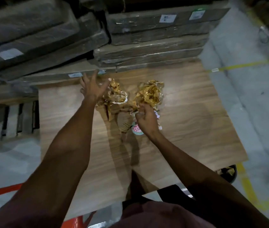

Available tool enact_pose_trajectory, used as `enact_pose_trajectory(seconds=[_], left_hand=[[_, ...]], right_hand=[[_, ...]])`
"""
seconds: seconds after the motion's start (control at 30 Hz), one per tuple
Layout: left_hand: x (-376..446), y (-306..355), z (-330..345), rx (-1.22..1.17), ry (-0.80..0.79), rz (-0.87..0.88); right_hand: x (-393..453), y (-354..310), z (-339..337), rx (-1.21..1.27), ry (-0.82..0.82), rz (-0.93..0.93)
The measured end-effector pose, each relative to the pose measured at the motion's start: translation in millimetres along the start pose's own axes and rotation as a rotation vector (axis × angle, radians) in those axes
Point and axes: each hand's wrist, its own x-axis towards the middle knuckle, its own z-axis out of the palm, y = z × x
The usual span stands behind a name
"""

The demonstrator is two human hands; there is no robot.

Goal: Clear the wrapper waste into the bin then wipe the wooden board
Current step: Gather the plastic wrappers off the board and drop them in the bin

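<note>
A light wooden board lies flat in front of me. Two crumpled heaps of brown tape and clear plastic wrapper sit near its far edge: the left heap and the right heap. My left hand is spread with straight fingers, hovering at the left heap's left side. My right hand has its fingers curled around the near end of the right heap. A round red and white label lies just left of that hand. A dark bin holding brown scraps peeks out past the board's right near corner.
Stacks of shrink-wrapped flat cartons rise behind the board's far edge. A grey concrete floor with yellow lines runs on the right. An orange frame shows at lower left.
</note>
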Motion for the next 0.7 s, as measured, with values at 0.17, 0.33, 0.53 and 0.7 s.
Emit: enact_pose_trajectory(seconds=[0.17, 0.33, 0.53, 0.7], left_hand=[[21.2, -8.2, 20.9, 0.156, -0.302, 0.032], [-3.7, -28.3, 31.0, 0.28, -0.24, 0.096], [-101.3, -54.9, 50.1, 0.147, -0.068, 0.157], [-154.8, -55.0, 76.5, 0.148, -0.075, 0.164]], right_hand=[[-11.9, 6.6, 13.4, -0.246, 0.238, 0.144], [-26.7, 48.8, 6.6, -0.273, 0.263, 0.307], [-33.4, 80.1, 25.4, -0.217, 0.145, 0.267], [-45.5, 50.7, 56.0, -0.031, 0.111, 0.239]])
